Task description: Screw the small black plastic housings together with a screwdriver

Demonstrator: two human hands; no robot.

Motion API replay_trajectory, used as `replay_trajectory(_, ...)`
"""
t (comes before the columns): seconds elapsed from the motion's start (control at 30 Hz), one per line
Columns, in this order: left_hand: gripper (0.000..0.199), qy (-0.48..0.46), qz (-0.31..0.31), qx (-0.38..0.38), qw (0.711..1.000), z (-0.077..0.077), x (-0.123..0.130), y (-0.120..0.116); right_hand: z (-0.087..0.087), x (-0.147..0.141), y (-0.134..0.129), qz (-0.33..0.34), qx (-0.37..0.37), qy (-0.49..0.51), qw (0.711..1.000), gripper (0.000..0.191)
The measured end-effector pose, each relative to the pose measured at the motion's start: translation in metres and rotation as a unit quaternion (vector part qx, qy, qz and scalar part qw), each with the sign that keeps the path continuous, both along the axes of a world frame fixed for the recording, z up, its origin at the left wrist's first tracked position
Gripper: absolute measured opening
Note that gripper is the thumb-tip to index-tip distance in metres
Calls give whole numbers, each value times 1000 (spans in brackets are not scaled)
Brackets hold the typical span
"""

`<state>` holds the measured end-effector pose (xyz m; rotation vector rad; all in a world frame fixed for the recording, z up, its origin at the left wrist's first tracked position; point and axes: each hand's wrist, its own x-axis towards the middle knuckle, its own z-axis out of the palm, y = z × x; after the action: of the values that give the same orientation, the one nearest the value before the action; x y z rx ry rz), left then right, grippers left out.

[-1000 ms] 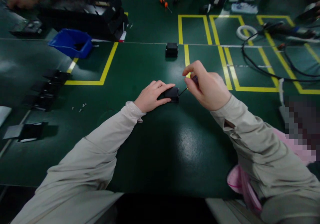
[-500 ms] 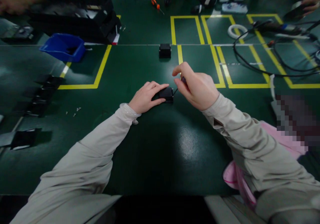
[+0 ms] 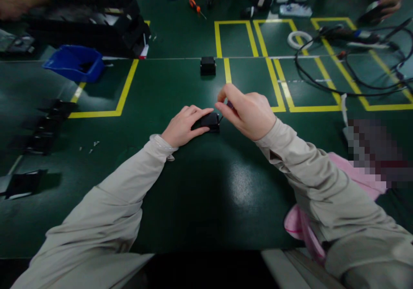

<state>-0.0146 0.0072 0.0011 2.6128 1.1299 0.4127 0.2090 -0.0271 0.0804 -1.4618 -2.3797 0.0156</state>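
Observation:
Near the middle of the green table, my left hand (image 3: pixel 185 126) grips a small black box (image 3: pixel 210 121) from its left side, thumb and fingers around it. My right hand (image 3: pixel 247 110) is closed on a dark-handled screwdriver (image 3: pixel 230 104), whose thin shaft slants down to the box's right edge. Most of the handle is hidden by the fingers. Farther back stands a second black box (image 3: pixel 208 66), touched by neither hand.
At the left are a blue bin (image 3: pixel 75 63), a large black tray (image 3: pixel 84 26), several black parts (image 3: pixel 45 129) and small screws (image 3: pixel 91 147). Black cables (image 3: pixel 342 91) and a white tape ring (image 3: pixel 300 40) lie right. Other people's hands show at the far edge.
The whole view has shifted slightly, moving the table items leftward. My left hand still holds the box; the fingers of my right hand have closed up around the screwdriver handle.

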Motion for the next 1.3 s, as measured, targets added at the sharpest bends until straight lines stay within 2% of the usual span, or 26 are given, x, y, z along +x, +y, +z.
replay_trajectory(0.27, 58, -2, 1, -3, 1000, 0, 0, 0, -1, 1, 2, 6, 1, 28, 1000, 30)
replay_trajectory(0.67, 56, -3, -4, -9, 1000, -1, -1, 0, 0, 3, 2, 17, -9, 28, 999, 30)
replay_trajectory(0.87, 57, -3, -4, -2, 1000, -1, 0, 1, 1, 2, 2, 0, -12, 6, 1000, 30)
replay_trajectory(1.07, 56, -5, -3, -8, 1000, -1, 0, 1, -1, 2, 2, 16, -12, 29, 999, 31)
replay_trajectory(1.3, 56, -5, -4, -7, 1000, 0, 0, 0, 0, 1, 1, 1, -7, 12, 1000, 28)
